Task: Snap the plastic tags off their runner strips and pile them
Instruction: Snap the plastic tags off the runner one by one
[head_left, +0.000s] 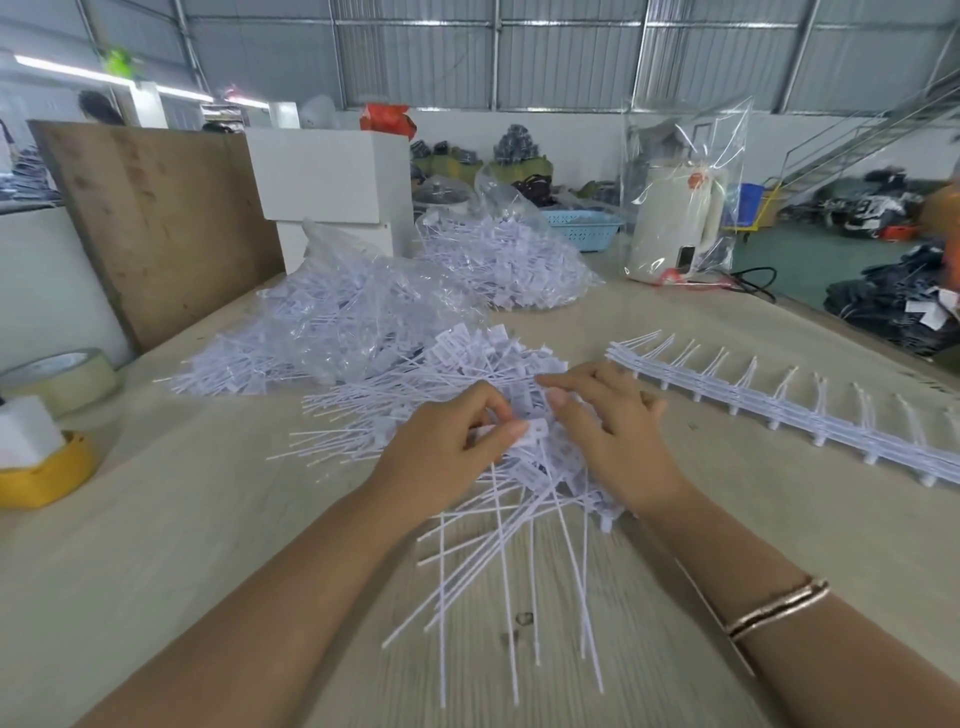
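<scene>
Left hand pinches tag — clear bags hold tags.

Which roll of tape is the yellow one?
The yellow roll, nearest at the table's left edge, with a white block in it; the roll behind is pale beige.

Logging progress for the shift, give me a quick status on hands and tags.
Left hand pinching a tag head. Right hand resting on the loose tags. Stripped runner strips lie right, clear.

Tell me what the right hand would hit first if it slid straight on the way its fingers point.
The right hand points up-left across the table, so its fingers would most likely run into the pile of loose white tags right at the fingertips, with the clear bag of tags behind. Depth is uncertain.
</scene>
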